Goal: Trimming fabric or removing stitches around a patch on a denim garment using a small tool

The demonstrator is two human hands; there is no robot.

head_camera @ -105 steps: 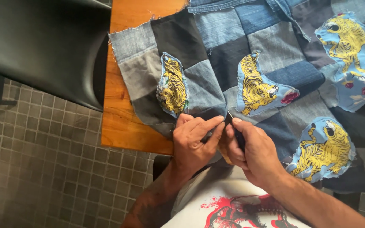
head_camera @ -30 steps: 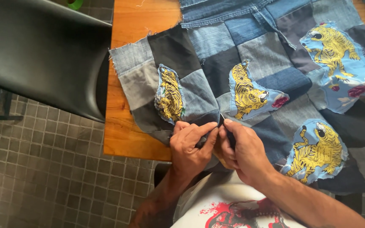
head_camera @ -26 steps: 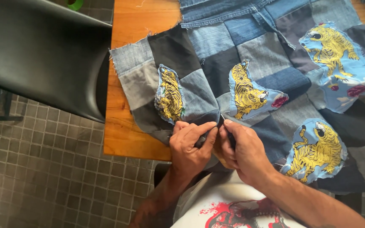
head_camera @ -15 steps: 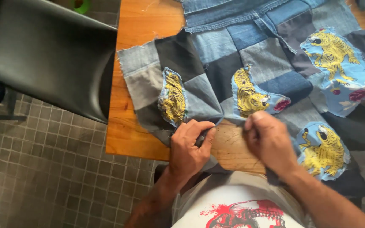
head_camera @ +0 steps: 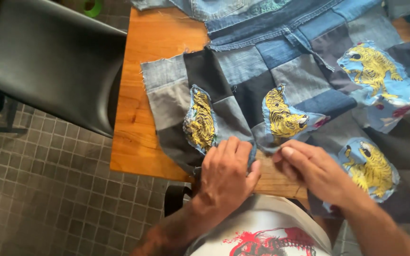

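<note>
Nearest the camera, the left hand point(head_camera: 226, 173) lay palm-down on the near hem of the patchwork denim cloth point(head_camera: 281, 85), its fingers closed over the edge; what lay beneath the palm was hidden. Just right of it, the right hand point(head_camera: 316, 175) pinched the same hem, the fingertips partly concealed by folds. The cloth, bearing yellow tiger patches point(head_camera: 283, 116), covered most of the wooden table point(head_camera: 141, 123) and ran off the frame's right edge. Left of the table stood a black chair point(head_camera: 48, 61), cut off at top.
</note>
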